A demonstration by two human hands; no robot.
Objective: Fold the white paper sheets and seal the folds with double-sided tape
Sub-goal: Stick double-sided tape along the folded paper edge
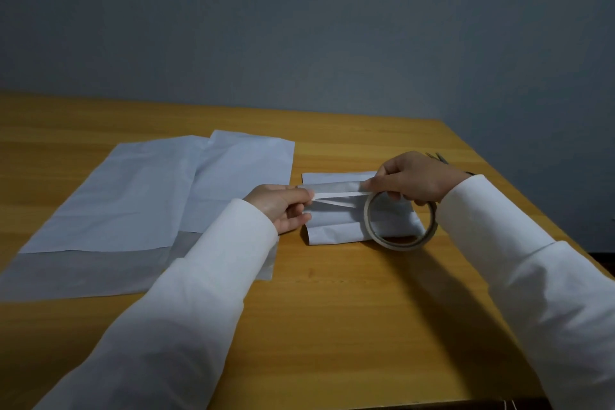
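Left grip (283,206) pinches the white tape strip (336,194); right grip (412,181) holds the tape roll (399,245) above creased folded paper (332,233), frame centre.

White paper sheets (146,190), cream tape roll (399,223), honey-yellow wooden table (366,310)

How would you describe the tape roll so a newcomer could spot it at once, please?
On the wooden table, look right of the flat paper sheets to the small folded paper. The tape roll stands over it, held by the right hand; it is the only ring there.
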